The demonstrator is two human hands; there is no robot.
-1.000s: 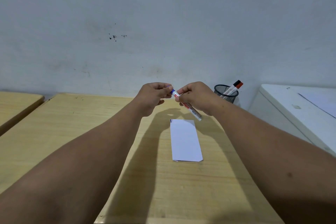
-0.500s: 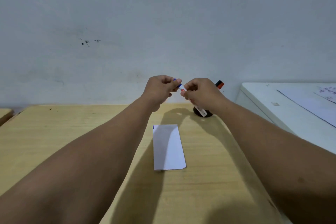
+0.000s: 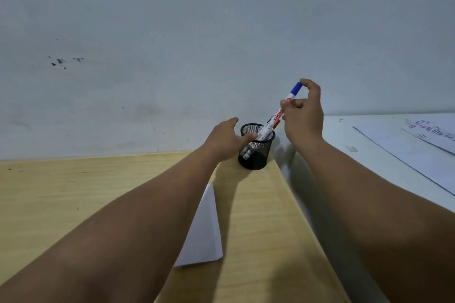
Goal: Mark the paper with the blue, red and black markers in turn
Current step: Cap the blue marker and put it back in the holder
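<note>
My right hand (image 3: 304, 113) pinches the capped blue marker (image 3: 283, 108) near its blue top, the marker tilted with its lower end inside the black mesh pen cup (image 3: 256, 152). My left hand (image 3: 227, 139) rests against the cup's left rim, fingers spread, one finger on the rim. Behind the blue marker, a bit of a red cap (image 3: 276, 125) and a black tip show above the cup. The white paper (image 3: 204, 231) lies on the wooden desk (image 3: 258, 229), partly covered by my left forearm.
The cup stands at the desk's far right corner by the grey wall (image 3: 172, 32). Right of the desk is a white surface (image 3: 369, 150) with printed sheets (image 3: 428, 135). A gap separates desk and white surface.
Both hands held the blue marker together over the paper. Now the right hand has carried it to the cup and lowered its end in; the left hand let go and touches the cup rim.
</note>
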